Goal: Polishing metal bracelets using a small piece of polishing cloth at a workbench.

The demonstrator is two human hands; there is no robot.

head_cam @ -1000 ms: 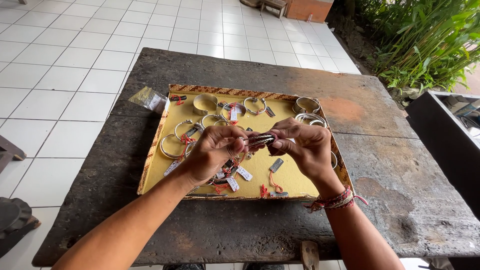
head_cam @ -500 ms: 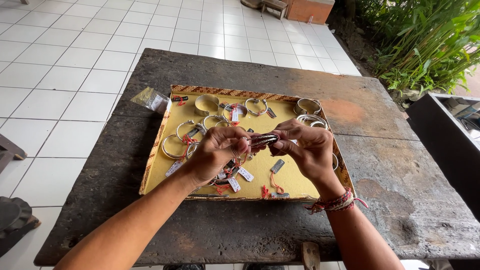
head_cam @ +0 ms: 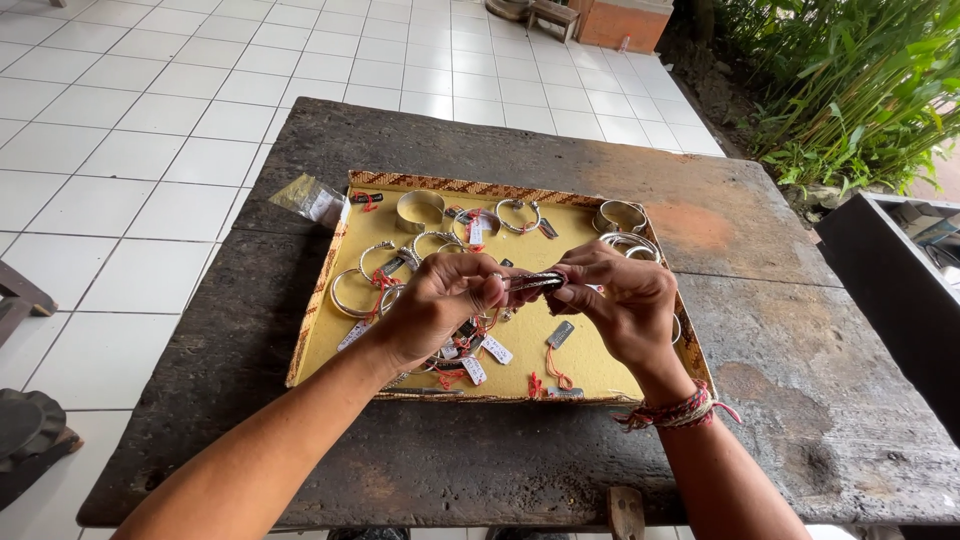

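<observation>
From the head view, looking down, my left hand (head_cam: pixel 432 305) and my right hand (head_cam: pixel 620 305) meet over the middle of a yellow-lined tray (head_cam: pixel 600 372). Between them I hold a small dark and silver piece (head_cam: pixel 535 282), lying roughly level. The fingers (head_cam: pixel 478 280) of my left hand are curled tight on its near end, and the thumb and fingers of my right hand pinch the other end. I cannot tell exactly what the piece is, since my fingers cover most of it.

Beyond my fingers, toward the far rim of the tray, lie silver bangles (head_cam: pixel 420 208) with red strings and small tags. More bangles (head_cam: pixel 355 290) sit just left of my left hand. Below my right fingers a grey tag (head_cam: pixel 560 334) on an orange string lies on the lining. A woven bracelet (head_cam: pixel 680 410) circles my right wrist.

The tray rests on a dark, worn wooden counter (head_cam: pixel 820 400). A small clear bag (head_cam: pixel 308 198) lies on the counter just off the tray's far left corner.
</observation>
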